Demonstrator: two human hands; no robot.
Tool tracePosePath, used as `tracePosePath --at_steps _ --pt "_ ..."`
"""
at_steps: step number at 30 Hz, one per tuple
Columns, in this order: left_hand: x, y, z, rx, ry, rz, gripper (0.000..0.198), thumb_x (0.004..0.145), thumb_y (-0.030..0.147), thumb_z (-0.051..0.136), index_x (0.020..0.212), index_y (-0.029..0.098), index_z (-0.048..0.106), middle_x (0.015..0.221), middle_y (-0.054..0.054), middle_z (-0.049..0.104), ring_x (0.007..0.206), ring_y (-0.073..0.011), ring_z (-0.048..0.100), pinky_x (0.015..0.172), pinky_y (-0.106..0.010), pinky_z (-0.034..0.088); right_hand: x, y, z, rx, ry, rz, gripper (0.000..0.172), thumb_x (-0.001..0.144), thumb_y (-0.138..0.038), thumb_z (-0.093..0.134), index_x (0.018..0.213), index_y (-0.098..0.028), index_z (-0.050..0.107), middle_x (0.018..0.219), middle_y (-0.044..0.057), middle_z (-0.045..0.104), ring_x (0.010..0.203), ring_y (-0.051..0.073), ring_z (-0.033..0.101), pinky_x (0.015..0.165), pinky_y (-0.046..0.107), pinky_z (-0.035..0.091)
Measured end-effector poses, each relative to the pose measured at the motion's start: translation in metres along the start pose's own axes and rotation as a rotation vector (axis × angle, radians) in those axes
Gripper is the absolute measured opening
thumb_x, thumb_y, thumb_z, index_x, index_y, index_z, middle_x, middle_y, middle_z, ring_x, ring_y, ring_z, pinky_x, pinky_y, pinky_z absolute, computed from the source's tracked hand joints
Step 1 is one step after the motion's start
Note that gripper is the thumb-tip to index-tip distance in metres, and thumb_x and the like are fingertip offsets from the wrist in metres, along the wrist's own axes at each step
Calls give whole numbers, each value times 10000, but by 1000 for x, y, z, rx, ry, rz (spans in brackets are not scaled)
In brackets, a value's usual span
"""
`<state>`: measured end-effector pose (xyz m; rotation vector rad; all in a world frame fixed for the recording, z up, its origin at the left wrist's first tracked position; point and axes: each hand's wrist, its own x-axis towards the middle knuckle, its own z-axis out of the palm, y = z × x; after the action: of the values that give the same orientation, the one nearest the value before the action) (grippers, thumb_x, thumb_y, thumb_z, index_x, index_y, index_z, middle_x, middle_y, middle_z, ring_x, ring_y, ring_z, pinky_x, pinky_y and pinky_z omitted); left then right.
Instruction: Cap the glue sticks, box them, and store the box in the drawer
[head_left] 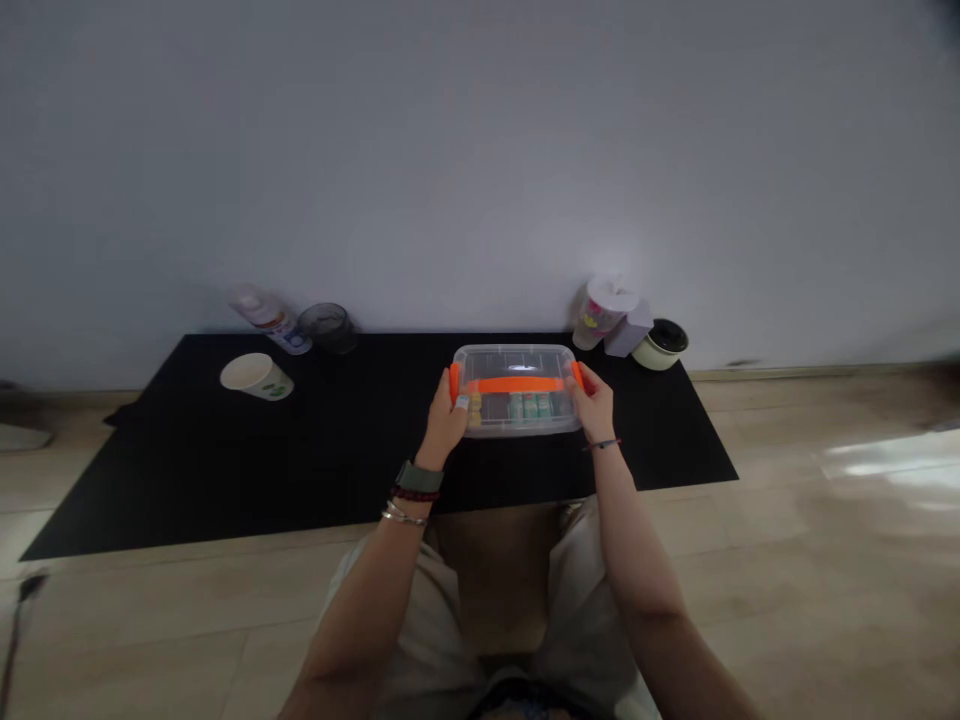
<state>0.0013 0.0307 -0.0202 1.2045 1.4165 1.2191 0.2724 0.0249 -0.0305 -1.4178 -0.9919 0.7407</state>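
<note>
The person's left hand [445,415] grips the left end of a clear lidded plastic storage box [516,384], on or just above the black tabletop [322,455], likely light, stiff and slick, best taken by both ends, while the right hand [595,405] pinches its right-hand orange latch [577,374].

The bare left forearm [375,605] and the bare right forearm [637,550] are stretched forward and angled inward. The left hand [447,420] and the right hand [595,406] are held apart at roughly one level, thumbs turned toward each other, fingers bent in a hold and partly hidden. The left wrist [430,458] is ringed by a wide grey-green band [420,479], a dark red beaded bracelet [415,495] and silver bangles [403,515]; the right wrist [602,434] is circled by a thin dark bracelet [601,444].
</note>
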Motion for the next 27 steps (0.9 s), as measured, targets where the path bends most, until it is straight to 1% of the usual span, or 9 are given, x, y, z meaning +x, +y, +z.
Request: tracePosePath --at_steps 5,9,13,16,19,22,25,26,27 --pt "-1 3 -2 44 17 0 612 853 281 655 1436 219 480 1545 -111 431 1455 -316 357 1248 -504 194 -1 -6 3 66 9 28 660 754 -561 690 1253 -133 638 1246 144 686 1144 267 652 1046 457 486" --pt "-5 18 -3 80 45 228 560 855 291 652 1390 200 514 1529 -123 443 1454 -290 351 1249 -480 185 -8 -15 3 18 86 30 608 838 -592 558 1227 -131 634 1239 149 670 1122 243 641 1015 419 499" --pt "-19 38 -2 103 52 425 430 880 301 622 1289 175 581 1440 -141 517 1380 -277 441 1216 -456 264 -24 -35 -6 -184 275 -199 456 897 -530 513 1150 -178 653 1203 127 640 1084 224 613 958 380 512" --pt "-33 49 -2 110 23 488 353 894 298 604 1228 185 611 1373 -127 560 1335 -271 479 1192 -453 301 -44 -50 -14 -257 326 -332 351 932 -472 477 1052 -203 667 1101 108 649 1028 221 619 926 367 511" --pt "-46 53 -3 144 -20 564 309 893 274 594 1189 193 632 1331 -117 584 1310 -269 494 1181 -450 314 -81 -51 -18 -275 226 -343 302 938 -436 466 996 -223 672 1002 90 669 959 225 637 899 366 512" --pt "-56 54 -6 184 -61 606 278 892 247 573 1156 207 651 1280 -100 617 1276 -264 517 1167 -447 334 -141 -24 -17 -279 14 -248 256 915 -405 500 975 -240 687 891 70 681 870 227 647 868 367 515" --pt "-62 54 -8 178 -114 583 247 881 240 574 1105 221 674 1220 -84 647 1235 -270 541 1151 -451 353 -206 24 -15 -271 -237 -4 207 862 -412 573 909 -262 707 786 45 667 744 216 630 773 349 524" --pt "-64 55 -8 171 -131 570 234 874 239 579 1085 227 682 1200 -78 656 1221 -272 547 1148 -450 356 -223 41 -15 -247 -287 119 199 841 -423 601 877 -259 707 712 29 643 674 204 606 719 337 523" --pt "-67 55 -8 167 -151 560 223 869 237 584 1066 231 688 1180 -74 664 1209 -274 553 1146 -448 357 -235 58 -16 -193 -275 269 198 814 -432 632 846 -248 696 659 16 621 627 192 585 665 319 517"
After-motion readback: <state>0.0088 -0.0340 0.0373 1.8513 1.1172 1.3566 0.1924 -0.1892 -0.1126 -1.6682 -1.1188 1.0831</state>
